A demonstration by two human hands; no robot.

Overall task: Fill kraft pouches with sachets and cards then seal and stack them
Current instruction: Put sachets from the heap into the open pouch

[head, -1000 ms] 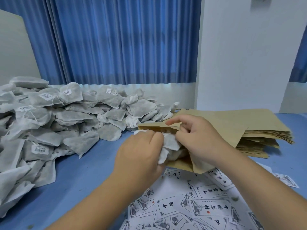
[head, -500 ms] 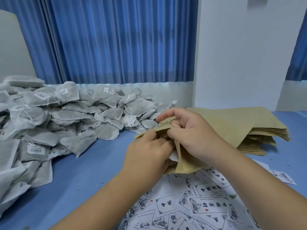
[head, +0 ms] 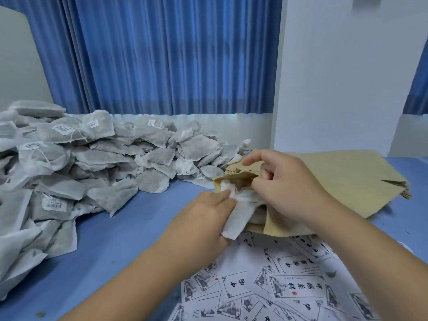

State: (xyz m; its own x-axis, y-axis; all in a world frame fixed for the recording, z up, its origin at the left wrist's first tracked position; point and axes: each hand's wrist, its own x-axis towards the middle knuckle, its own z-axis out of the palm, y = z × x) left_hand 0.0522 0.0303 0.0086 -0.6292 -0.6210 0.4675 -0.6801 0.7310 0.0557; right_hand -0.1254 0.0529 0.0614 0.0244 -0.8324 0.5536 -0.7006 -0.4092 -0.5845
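While my left hand (head: 203, 218) pinches a white sachet (head: 238, 216) at the pouch mouth, my right hand (head: 284, 188) holds the kraft pouch (head: 275, 225) open, fingers curled over its upper edge, index finger lifted. Left grip: thumb and fingers pressed together on the sachet's lower half. Right grip: closed on the pouch paper. Sachet sits half in, half out; its top end is inside the opening, its lower corner hangs outside, over the cards. Whether more sachets are already inside, cannot tell.

Pouch rests low over the blue counter (head: 115, 246), its mouth turned toward the left hand.

Behind the right hand: stack of flat kraft pouches (head: 347, 179), lying on the counter, edges fanned at the far right.

Left and far side of counter: large heap of grey-white sachets (head: 92, 163), several with barcode labels and strings, reaching to just beside the pouch stack.

Near edge, under both forearms: loose spread of printed cards (head: 289, 288), overlapping, black characters and small pictures.

Backdrop: blue curtain (head: 173, 54), white wall (head: 347, 77) to the right.
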